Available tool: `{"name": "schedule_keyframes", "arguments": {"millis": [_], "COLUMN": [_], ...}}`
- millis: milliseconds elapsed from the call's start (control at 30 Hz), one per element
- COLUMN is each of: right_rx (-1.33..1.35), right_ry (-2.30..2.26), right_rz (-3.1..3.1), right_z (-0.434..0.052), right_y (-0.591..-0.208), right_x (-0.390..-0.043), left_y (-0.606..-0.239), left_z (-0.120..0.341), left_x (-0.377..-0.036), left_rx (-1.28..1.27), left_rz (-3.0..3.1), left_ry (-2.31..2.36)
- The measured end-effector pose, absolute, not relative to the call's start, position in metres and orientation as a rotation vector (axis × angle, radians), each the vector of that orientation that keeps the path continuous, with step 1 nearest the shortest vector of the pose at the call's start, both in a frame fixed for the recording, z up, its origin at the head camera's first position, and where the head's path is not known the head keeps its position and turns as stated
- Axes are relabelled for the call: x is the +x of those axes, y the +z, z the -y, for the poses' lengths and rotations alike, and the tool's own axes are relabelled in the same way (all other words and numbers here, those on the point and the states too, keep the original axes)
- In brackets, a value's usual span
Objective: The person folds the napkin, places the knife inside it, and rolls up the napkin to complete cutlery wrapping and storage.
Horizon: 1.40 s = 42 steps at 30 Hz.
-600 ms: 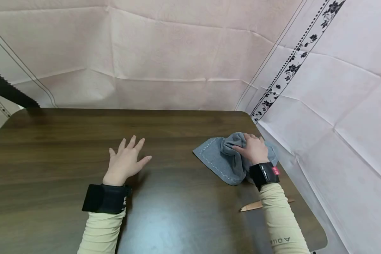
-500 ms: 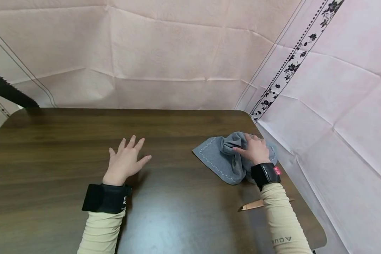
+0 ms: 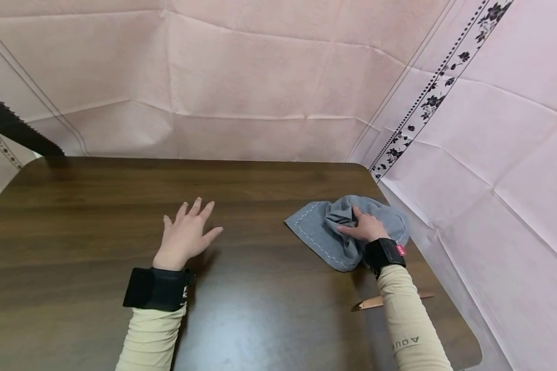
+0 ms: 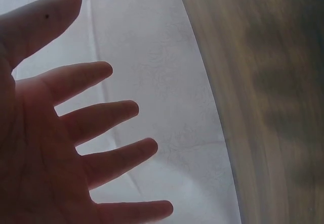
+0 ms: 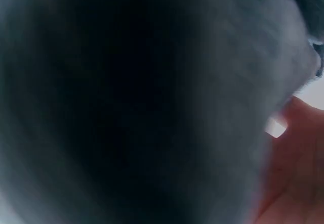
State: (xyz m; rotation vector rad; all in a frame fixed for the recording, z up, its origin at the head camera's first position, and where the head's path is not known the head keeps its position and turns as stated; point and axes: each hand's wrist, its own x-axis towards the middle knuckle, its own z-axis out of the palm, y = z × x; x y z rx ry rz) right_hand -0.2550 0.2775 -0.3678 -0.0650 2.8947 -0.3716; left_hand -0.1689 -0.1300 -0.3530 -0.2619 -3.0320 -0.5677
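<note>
A crumpled blue-grey cloth (image 3: 317, 234) with white dashed stitching along its edge lies at the table's right side. My right hand (image 3: 369, 228) is on its bunched middle and grips it. Thumb and index finger show on top, while folds hide the other fingers. In the right wrist view the cloth (image 5: 223, 82) fills most of the picture, dark and blurred, with part of the palm (image 5: 296, 168) at the right. My left hand (image 3: 182, 239) holds nothing, its fingers spread above the table; the left wrist view shows the same spread fingers (image 4: 106, 123).
A slim wooden-coloured stick (image 3: 370, 303) with a dark pointed tip lies partly hidden below my right forearm. The brown table (image 3: 260, 309) ends close to the cloth on the right. Pale patterned sheeting (image 3: 260, 77) hangs behind, and a black strip (image 3: 18, 126) slants at the far left.
My right hand has drawn slightly back toward me, and its outer fingers have gone out of sight among the cloth's folds. The left hand keeps its spread pose; the head view has shifted a little.
</note>
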Motion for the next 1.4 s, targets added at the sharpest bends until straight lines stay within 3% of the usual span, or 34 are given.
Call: {"name": "schedule_keyframes", "arguments": {"millis": [667, 867, 1133, 1400], "right_rx": [-0.161, -0.153, -0.155, -0.145], "right_ry": [-0.322, -0.291, -0.252, -0.267], "right_rz": [-3.107, -3.123, -3.122, -3.115], "right_z": [-0.266, -0.258, -0.257, -0.257], "right_y": [-0.399, -0.399, -0.400, -0.398], "right_x": [-0.259, -0.258, -0.256, -0.251], "left_y": [-0.352, -0.359, -0.391, -0.399], "left_z": [0.085, 0.046, -0.017, -0.033], "left_x": [-0.188, -0.209, -0.220, -0.213], "left_rx": [-0.605, -0.852, -1.191, -1.130], "left_rz": [2.824, 2.865, 2.930, 3.054], "left_ry": [-0.583, -0.623, -0.245, -0.049]}}
